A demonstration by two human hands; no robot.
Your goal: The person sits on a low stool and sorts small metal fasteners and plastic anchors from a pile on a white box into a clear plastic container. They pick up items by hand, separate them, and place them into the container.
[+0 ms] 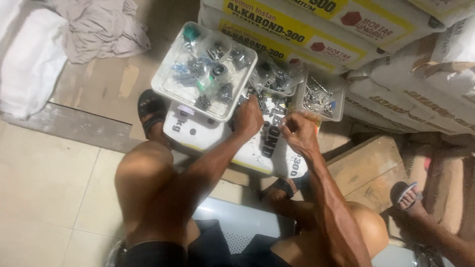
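My left hand (249, 117) rests closed on a white sack (208, 136) lying flat in front of me, its fingers on small dark metal parts (267, 129) spread there. My right hand (298, 132) is beside it, fingertips pinched together over the same spread; what it pinches is too small to tell. A clear plastic tray (163, 86) of bagged metal fittings sits just beyond my left hand. A second clear tray (338, 114) with screws lies beyond my right hand, and a bag of fittings (275, 78) lies between the two trays.
Stacked white and yellow sacks (346, 29) rise behind the trays. Crumpled cloth (101, 27) lies on the tiled floor at far left. A wooden board (368, 168) lies to the right, where another person's sandalled foot (408, 197) rests. My own sandalled feet flank the sack.
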